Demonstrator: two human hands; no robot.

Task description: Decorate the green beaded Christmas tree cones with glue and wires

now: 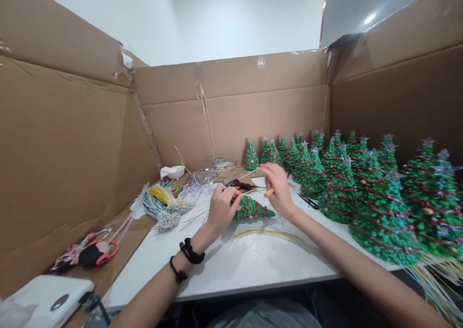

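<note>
A small green artificial Christmas tree (253, 208) with red garland lies on its side on the white table, its tip toward the right. My left hand (224, 206) is closed at its base end, thumb and fingers pinched together. Above the tree's tip is my right hand (278, 185), its fingers curled around a short tan stick-like tool (269, 192), whose kind I cannot make out. A black and orange glue gun (238, 184) lies just behind the tree. Thin yellow wires (267, 232) rest in front of it.
Rows of finished-looking Christmas trees (342, 188) with clear stars fill the right side. Bundles of green, white and yellow wires (164, 205) lie at left, near a white bowl (172, 172). Black snips (308, 201) lie right of centre. Cardboard walls (264, 111) surround the table.
</note>
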